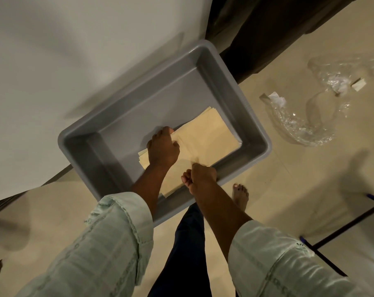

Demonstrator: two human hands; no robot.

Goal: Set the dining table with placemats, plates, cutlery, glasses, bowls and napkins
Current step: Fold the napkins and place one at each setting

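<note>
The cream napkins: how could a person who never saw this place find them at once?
Find the grey plastic tub on the floor beside the white wall. The cream napkins lie stacked in it, with the left hand on them and the right hand pinching one. They are the tub's only visible contents, pale, flat and square.

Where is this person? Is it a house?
Probably a room in a home, perhaps near the dining area. A bare foot stands on a pale tiled floor, a grey tub holds cream napkins, and crumpled plastic wrap lies nearby.
</note>
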